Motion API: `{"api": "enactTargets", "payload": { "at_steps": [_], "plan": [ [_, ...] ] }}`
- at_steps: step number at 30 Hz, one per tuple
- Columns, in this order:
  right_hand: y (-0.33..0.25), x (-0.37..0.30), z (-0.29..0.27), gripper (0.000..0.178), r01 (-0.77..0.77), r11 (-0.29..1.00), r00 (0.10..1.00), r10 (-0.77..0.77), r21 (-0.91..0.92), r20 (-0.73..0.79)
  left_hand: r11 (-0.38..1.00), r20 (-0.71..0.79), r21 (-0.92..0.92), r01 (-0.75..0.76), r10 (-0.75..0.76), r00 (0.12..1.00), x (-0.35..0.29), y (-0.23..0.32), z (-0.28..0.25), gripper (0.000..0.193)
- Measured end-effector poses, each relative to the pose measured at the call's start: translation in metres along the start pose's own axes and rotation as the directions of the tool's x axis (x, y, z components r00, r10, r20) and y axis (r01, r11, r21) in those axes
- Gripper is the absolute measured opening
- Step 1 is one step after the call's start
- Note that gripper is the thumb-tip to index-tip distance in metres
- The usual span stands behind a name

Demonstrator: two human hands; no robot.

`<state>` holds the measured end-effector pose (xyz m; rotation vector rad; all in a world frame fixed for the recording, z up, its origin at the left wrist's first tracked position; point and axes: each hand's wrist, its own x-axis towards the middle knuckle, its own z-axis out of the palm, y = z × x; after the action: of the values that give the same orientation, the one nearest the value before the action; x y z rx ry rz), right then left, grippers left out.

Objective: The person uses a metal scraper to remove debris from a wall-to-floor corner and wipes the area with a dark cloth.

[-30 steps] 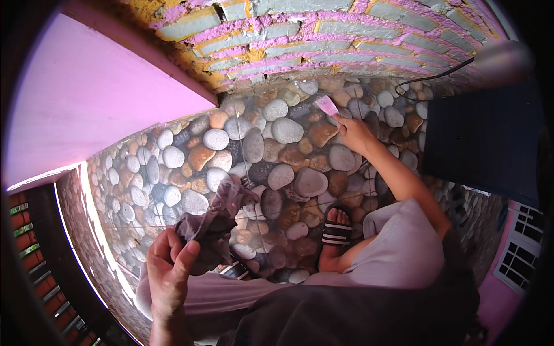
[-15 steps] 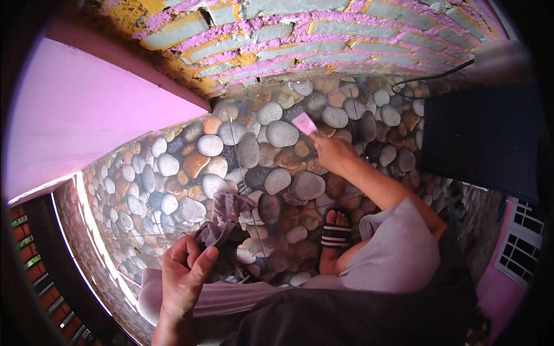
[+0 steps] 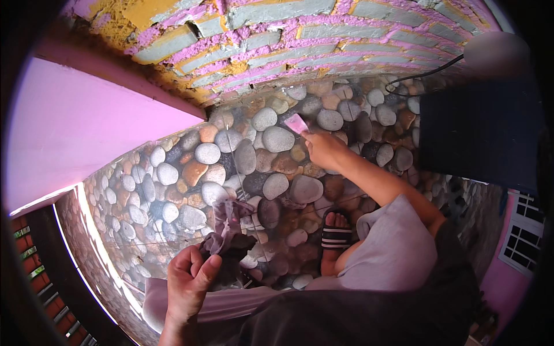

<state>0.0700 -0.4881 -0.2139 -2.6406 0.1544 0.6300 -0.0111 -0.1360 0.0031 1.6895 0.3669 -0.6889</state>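
Note:
My left hand (image 3: 191,279) is closed, pinching a crumpled grey-purple rag (image 3: 221,233) that hangs over the floor in front of me. Farther out to the right, my right hand (image 3: 324,151) grips a putty knife, its flat blade (image 3: 296,123) smeared with pink paint. The blade points away from me and to the left, low over the pebble-patterned floor (image 3: 288,190). My fingers hide its handle. Whether the blade touches the floor I cannot tell.
A grey brick wall (image 3: 277,43) with pink and yellow mortar bounds the far side. To the left stands a pink panel (image 3: 104,121); to the right, a dark blue box-like thing (image 3: 476,135) with a black cable (image 3: 424,75) behind it. My striped sandal (image 3: 336,235) rests on the floor.
The view has shifted slightly. In it, the putty knife and my right hand sit a little farther left; both hands keep their hold.

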Motion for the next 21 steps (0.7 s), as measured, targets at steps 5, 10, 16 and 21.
{"api": "enactTargets", "payload": {
  "at_steps": [5, 10, 16, 21],
  "plan": [
    [0.083, 0.012, -0.007, 0.046, -0.277, 0.960, 0.947, 0.281, 0.049, -0.153, 0.999, 0.027, -0.036, -0.032, 0.033, 0.999, 0.003, -0.003, 0.000, 0.045],
    [0.025, -0.020, 0.013, 0.045, -0.084, 0.996, 0.996, 0.084, 0.013, -0.015, 0.999, -0.021, -0.002, -0.050, 0.050, 0.999, 0.003, -0.010, -0.005, 0.044],
    [0.097, 0.008, 0.013, 0.050, -0.215, 0.976, 0.955, 0.215, 0.021, -0.205, 0.999, -0.038, -0.039, -0.037, 0.036, 0.999, 0.002, -0.008, -0.001, 0.047],
    [0.132, 0.022, -0.021, 0.045, -0.376, 0.927, 0.907, 0.364, -0.015, -0.214, 0.999, -0.040, -0.047, -0.028, 0.026, 0.999, -0.001, -0.010, 0.001, 0.046]
  ]
}}
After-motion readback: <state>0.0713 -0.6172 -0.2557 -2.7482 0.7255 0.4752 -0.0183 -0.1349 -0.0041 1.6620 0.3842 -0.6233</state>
